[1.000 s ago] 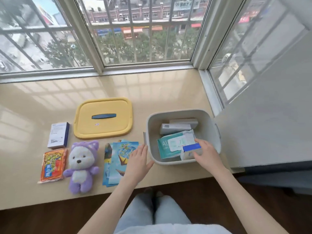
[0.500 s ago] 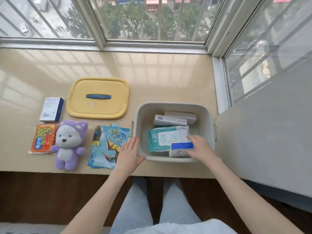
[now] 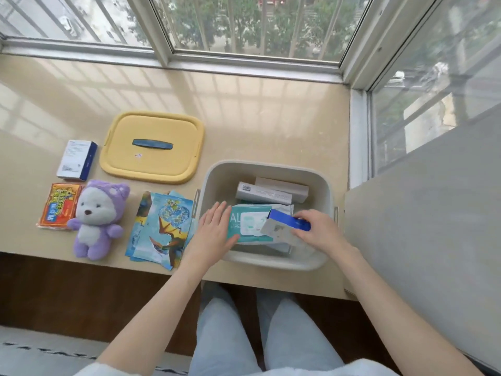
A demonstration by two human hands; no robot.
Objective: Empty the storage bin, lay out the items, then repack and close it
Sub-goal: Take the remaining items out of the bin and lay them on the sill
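The grey storage bin [image 3: 271, 167] stands open on the beige sill. Inside lie a teal wipes pack [image 3: 245, 223] and two long grey boxes [image 3: 264, 193]. My right hand [image 3: 318, 231] grips a small blue-and-white box [image 3: 284, 226], tilted above the wipes pack. My left hand [image 3: 214, 231] rests flat with fingers apart on the bin's left front rim. The yellow lid [image 3: 151, 147] with a blue handle lies to the bin's left rear.
Left of the bin lie blue picture sheets [image 3: 162, 226], a purple plush bear [image 3: 97, 218], an orange packet [image 3: 58, 210] and a white-and-blue box [image 3: 77, 160]. Window frames bound the sill at the back and right. A grey panel [image 3: 428, 226] rises at the right.
My right hand has lifted and tilted the small blue-and-white box above the wipes pack. My left hand has slid onto the bin's rim. The camera view has tipped downward.
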